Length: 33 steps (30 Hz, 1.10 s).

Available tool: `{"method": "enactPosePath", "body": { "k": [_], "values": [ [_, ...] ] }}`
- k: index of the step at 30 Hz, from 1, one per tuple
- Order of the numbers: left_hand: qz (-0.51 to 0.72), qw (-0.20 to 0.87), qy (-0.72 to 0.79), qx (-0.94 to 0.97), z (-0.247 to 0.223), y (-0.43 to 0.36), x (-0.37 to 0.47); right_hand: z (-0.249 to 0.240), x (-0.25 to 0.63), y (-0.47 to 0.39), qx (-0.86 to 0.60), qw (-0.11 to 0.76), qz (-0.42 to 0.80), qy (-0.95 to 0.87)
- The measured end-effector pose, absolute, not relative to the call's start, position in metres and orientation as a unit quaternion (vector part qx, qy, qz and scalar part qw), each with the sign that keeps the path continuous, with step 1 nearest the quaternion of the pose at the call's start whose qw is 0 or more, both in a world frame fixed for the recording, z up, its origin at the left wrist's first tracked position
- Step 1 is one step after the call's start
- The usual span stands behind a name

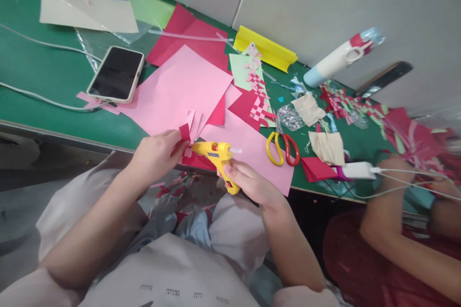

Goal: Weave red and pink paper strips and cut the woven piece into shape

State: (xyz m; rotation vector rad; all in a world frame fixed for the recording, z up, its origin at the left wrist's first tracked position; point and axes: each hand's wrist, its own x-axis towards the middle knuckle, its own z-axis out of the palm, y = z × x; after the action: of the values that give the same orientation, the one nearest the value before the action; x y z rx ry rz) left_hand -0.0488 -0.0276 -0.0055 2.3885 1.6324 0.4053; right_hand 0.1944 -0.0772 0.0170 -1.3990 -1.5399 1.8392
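My right hand (250,177) is wrapped round the handle of a yellow glue gun (218,153), with a clear glue stick poking out of its back. The nozzle points left and meets the folded paper strips near my left fingertips; whether it touches them I cannot tell. My left hand (158,153) is closed in a pinch on a piece of red and pink paper strips (185,132). Loose pink strips (196,122) fan out just beyond it. Under both hands lie large pink paper sheets (180,86), at the table's front edge.
Scissors (283,148) with yellow and red handles lie right of the glue gun. A phone (117,74) rests at the left. Woven paper fish (257,88), a yellow folded strip (266,48) and a bottle (338,60) stand farther back. A co-worker's arm (385,216) is at the right.
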Motion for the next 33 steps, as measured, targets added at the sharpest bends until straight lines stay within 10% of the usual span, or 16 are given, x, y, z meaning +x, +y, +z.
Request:
{"method": "enactPosePath", "body": {
  "k": [33],
  "values": [
    [0.124,0.114,0.558,0.812,-0.0031,-0.0282,-0.0492,0.0141,0.1955,-0.0756,-0.489,0.196,0.678,-0.513]
  ]
}}
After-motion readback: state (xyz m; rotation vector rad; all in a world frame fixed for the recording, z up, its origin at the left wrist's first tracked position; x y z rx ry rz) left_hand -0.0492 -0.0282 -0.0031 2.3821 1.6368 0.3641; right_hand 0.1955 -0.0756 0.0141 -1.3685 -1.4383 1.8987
